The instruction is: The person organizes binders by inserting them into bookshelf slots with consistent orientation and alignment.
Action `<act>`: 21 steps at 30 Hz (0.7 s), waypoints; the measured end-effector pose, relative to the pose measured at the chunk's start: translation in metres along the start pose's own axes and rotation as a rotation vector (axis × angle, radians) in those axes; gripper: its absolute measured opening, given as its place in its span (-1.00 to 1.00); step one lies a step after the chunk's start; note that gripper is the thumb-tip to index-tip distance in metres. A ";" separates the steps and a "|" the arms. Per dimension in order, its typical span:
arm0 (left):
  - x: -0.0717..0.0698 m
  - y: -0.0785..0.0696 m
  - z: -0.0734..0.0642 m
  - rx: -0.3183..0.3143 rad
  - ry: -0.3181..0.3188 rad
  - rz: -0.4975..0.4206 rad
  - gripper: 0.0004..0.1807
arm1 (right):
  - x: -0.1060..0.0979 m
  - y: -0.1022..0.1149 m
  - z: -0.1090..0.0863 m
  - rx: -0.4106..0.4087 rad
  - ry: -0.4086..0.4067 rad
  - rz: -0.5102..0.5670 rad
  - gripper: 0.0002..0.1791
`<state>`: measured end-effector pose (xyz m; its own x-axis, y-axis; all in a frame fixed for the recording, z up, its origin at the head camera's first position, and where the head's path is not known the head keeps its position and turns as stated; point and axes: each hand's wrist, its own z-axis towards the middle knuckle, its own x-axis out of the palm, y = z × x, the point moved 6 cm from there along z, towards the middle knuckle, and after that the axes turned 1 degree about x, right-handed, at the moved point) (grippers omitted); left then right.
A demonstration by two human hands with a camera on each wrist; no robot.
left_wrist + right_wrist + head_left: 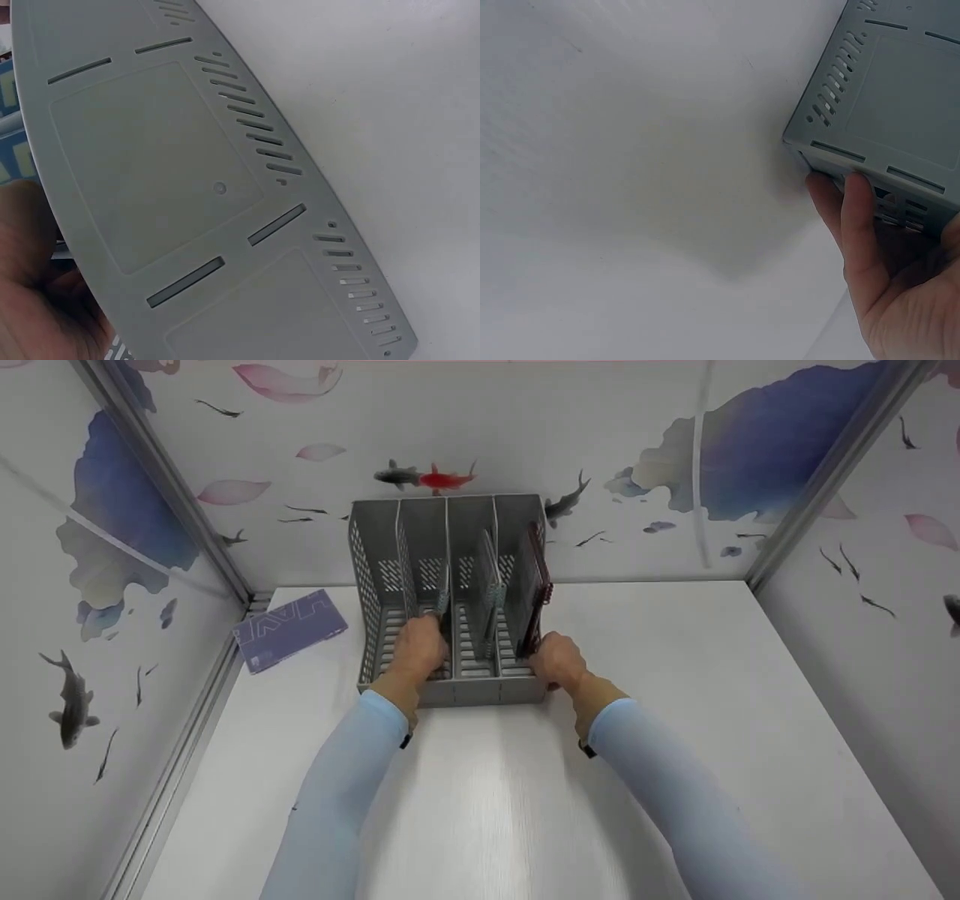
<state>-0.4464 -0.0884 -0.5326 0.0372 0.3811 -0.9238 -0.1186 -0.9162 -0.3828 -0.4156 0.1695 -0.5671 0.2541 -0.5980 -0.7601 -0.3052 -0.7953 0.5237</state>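
A grey file organizer (480,690) with upright dividers stands near the back of the table. My left hand (420,649) reaches over its low front wall into the second compartment from the left. There its curled fingers grip the lower front edge of a thin upright spiral notebook (443,591), mostly hidden by the hand. In the left wrist view the front wall hides the fingertips. At the front right corner, my right hand (559,660) holds the organizer, its fingers (861,217) against the side. Another spiral notebook (487,585) and a dark red-edged notebook (534,592) stand in the two right compartments.
A purple-blue booklet (291,630) with outlined letters lies flat left of the organizer. The white table (465,810) is bounded by printed panels at the back (525,420) and sides, joined by metal corner posts (840,472).
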 end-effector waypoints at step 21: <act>-0.022 0.010 -0.013 -0.014 -0.032 -0.044 -0.66 | 0.001 0.000 -0.001 0.016 0.009 0.004 -0.68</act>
<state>-0.4357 -0.1072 -0.5157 0.0106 0.4244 -0.9054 -0.1038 -0.9001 -0.4232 -0.4142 0.1686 -0.5670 0.2608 -0.6020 -0.7547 -0.3205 -0.7914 0.5205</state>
